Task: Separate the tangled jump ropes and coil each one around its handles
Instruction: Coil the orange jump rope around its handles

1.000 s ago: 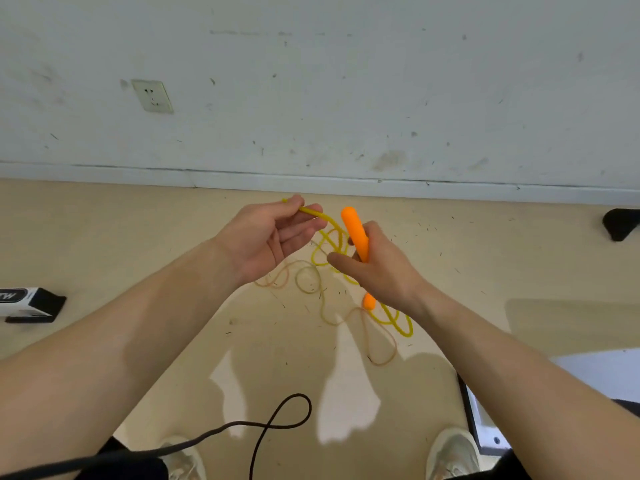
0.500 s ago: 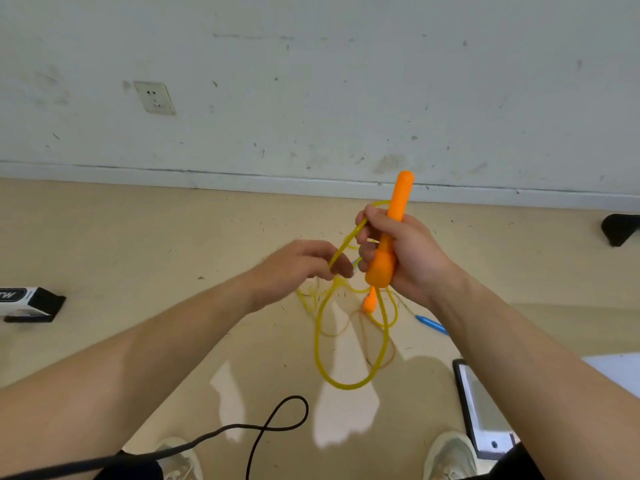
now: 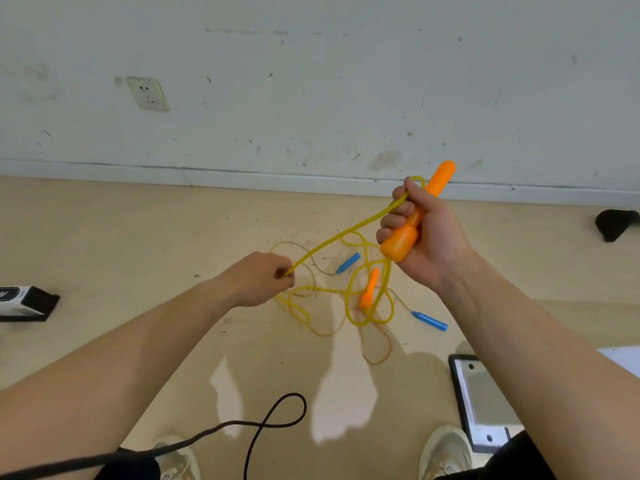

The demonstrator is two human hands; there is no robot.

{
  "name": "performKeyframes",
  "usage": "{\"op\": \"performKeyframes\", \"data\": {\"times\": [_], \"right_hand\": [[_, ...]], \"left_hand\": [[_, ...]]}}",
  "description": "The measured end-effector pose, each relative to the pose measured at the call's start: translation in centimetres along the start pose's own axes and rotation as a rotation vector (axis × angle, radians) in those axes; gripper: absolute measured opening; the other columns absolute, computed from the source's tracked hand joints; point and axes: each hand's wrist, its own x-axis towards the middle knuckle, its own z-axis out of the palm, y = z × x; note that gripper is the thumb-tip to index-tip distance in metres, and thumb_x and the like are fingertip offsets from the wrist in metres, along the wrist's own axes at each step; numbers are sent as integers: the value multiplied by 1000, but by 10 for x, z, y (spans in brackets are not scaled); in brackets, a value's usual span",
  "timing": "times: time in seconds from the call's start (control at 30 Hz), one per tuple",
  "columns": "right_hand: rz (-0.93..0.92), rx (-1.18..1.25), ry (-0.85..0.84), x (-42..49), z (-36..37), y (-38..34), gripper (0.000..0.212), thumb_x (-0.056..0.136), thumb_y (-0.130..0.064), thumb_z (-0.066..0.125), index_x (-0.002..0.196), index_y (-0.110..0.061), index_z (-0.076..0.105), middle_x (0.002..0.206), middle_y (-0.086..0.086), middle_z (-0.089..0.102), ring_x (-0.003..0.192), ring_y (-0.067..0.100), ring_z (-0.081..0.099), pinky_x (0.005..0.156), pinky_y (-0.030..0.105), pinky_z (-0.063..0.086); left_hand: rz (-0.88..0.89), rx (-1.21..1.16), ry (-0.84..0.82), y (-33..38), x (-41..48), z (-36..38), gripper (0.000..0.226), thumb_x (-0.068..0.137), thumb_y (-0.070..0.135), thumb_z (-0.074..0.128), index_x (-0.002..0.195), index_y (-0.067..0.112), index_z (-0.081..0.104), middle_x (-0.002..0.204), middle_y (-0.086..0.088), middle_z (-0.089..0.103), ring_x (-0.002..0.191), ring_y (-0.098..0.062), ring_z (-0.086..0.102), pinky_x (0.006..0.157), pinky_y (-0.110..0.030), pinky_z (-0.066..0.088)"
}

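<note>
Above tangle [image 3: 332, 292], right hand [image 3: 429, 233] grips orange handle [image 3: 401, 242]; left hand [image 3: 258, 278] pinches yellow rope [image 3: 339, 236], pulled farther left, now taut.

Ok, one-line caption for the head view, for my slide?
Right hand grips an orange handle; left hand pinches the yellow rope above the tangle.

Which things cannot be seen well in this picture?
Head view:
- held orange plastic handle: middle covered by the right hand.
- yellow rope: hidden inside the left hand grip.
- pale thin rope by the blue handles: too faint to trace.
- black-and-white box: cut by the left edge.
</note>
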Motion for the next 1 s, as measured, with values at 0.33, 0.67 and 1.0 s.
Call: {"op": "performKeyframes", "data": {"times": [0.33, 0.67, 1.0], "right_hand": [[69, -837, 86, 3, -12, 28, 24, 94, -13, 59, 115, -10, 69, 101, 5, 76, 57, 17, 59, 53, 29, 48], [-44, -960, -299, -8, 3, 48, 23, 102, -16, 53, 86, -4, 66, 80, 12, 69, 61, 20, 58, 59, 28, 48], [51, -160, -147, 2, 9, 15, 25, 102, -26, 48, 81, -13, 55, 69, 2, 55, 46, 12, 40, 46, 22, 38]], "left_hand": [[-25, -1005, 110, 52, -18, -50, 25, 103, 27, 51, 97, 7, 66, 86, -7, 76, 74, -20, 74, 64, -25, 60], [-216, -1428, 227, 48, -9, -65, 47, 103, 44, 44, 116, 2, 61, 100, -8, 77, 88, -20, 75, 73, -26, 61], [119, -723, -255, 57, -22, -21, 30, 87, 49, 55, 103, 25, 65, 110, 1, 72, 106, -9, 62, 106, -42, 39]]}}
